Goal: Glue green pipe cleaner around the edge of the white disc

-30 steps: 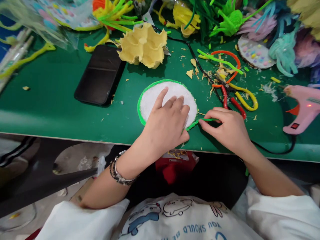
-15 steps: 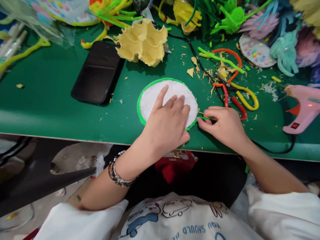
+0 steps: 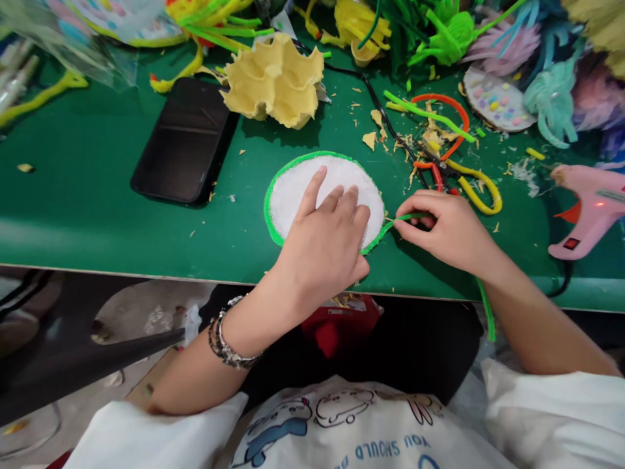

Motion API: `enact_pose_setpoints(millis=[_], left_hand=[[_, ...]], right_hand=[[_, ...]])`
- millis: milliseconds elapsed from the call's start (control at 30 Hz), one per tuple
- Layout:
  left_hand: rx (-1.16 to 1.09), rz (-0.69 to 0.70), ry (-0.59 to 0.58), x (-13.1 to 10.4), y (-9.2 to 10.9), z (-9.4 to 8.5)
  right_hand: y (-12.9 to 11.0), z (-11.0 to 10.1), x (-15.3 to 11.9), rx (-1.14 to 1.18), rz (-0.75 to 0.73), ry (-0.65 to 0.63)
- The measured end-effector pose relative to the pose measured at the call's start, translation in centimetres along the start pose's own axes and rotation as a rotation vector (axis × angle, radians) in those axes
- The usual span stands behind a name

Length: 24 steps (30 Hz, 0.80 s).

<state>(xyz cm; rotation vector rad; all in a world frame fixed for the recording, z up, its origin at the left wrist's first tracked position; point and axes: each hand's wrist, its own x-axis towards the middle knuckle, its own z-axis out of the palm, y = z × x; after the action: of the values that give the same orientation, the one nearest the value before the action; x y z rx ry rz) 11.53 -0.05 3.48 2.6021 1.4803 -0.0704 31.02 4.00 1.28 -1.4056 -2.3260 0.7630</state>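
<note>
Under my left hand (image 3: 325, 238) lies a white oval piece (image 3: 297, 195), fuzzy on top, with bright green trim around its edge. That hand rests on it with the fingers spread, holding nothing. At the oval's right side, my right hand (image 3: 446, 228) pinches a green pipe cleaner (image 3: 415, 216) between thumb and fingers. The pipe cleaner runs from the oval's lower right edge into the hand, and a loose green end (image 3: 487, 312) hangs past the wrist over the table edge.
Cutters with red handles and yellow-handled scissors (image 3: 481, 192) lie among scraps beyond my right hand. A pink glue gun (image 3: 583, 205) stands at right. A black phone (image 3: 188, 140) and a yellow egg-carton piece (image 3: 273, 81) are at left and back. Colourful pipe-cleaner bundles (image 3: 449, 36) line the far side.
My right hand has moved slightly up and to the right, drawing the green pipe cleaner away from the oval. More of its loose end shows near the wrist. My left hand stays put.
</note>
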Motion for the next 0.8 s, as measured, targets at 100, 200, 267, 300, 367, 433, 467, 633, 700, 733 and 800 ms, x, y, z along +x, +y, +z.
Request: enact_pose_setpoints(millis=[100, 200, 267, 300, 367, 433, 467, 633, 700, 733, 800], left_hand=[[-0.014, -0.005, 0.027, -0.1, -0.1, 0.1], [-0.021, -0.003, 0.056, -0.1, -0.1, 0.1], [-0.015, -0.003, 0.057, -0.1, -0.2, 0.2], [-0.011, -0.002, 0.050, -0.1, -0.2, 0.2], [-0.012, -0.001, 0.034, -0.1, -0.1, 0.2], [-0.021, -0.001, 0.026, -0.1, -0.1, 0.2], [-0.023, -0.001, 0.026, -0.1, -0.1, 0.2], [-0.036, -0.010, 0.040, -0.1, -0.1, 0.2], [-0.046, -0.015, 0.042, -0.2, -0.2, 0.2], [-0.046, -0.016, 0.041, -0.1, -0.2, 0.2], [-0.041, -0.015, 0.035, -0.1, -0.2, 0.2]], right_hand=[[0.2, -0.4, 0.3, -0.029, 0.043, 0.004], [0.2, -0.3, 0.6, -0.051, 0.099, 0.032], [0.2, -0.2, 0.7, -0.050, 0.108, 0.038], [0.1, -0.1, 0.8, -0.051, 0.107, 0.039], [0.1, -0.1, 1.0, -0.057, 0.101, 0.041], [0.0, 0.0, 1.1, -0.066, 0.097, 0.040], [0.0, 0.0, 1.1, -0.071, 0.097, 0.041], [-0.1, 0.0, 1.4, -0.125, 0.104, 0.057], [-0.1, -0.1, 1.5, -0.141, 0.106, 0.052], [-0.1, -0.2, 1.6, -0.148, 0.101, 0.042], [-0.1, -0.4, 1.7, -0.168, 0.077, 0.014]])
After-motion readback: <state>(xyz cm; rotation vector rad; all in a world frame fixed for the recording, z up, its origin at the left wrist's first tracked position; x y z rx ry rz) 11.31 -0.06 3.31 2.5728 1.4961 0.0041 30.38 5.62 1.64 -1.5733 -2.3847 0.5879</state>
